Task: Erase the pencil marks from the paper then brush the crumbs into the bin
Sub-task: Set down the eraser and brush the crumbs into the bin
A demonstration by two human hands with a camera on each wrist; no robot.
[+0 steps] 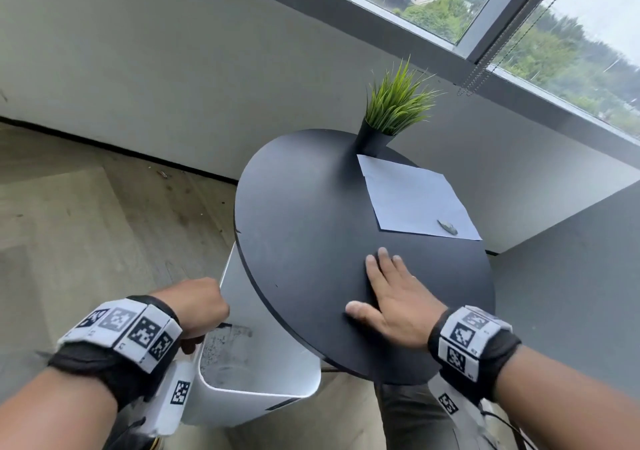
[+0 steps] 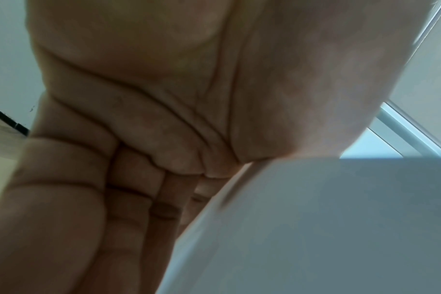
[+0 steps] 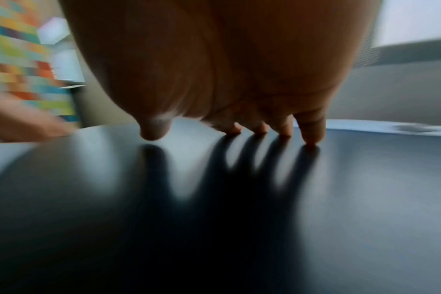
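Observation:
A white sheet of paper lies at the far right of the round black table. A small grey eraser rests on the paper's near corner. My right hand lies flat on the tabletop near its front, fingers straight and together, well short of the paper. In the right wrist view the fingertips touch the dark surface. My left hand grips the rim of the white bin, held against the table's left edge below the top. In the left wrist view the fingers curl over the bin wall.
A black pot with a green grass plant stands at the table's far edge beside the paper. A grey wall and a window lie behind. Wooden floor spreads to the left. Grey dust specks the inside of the bin.

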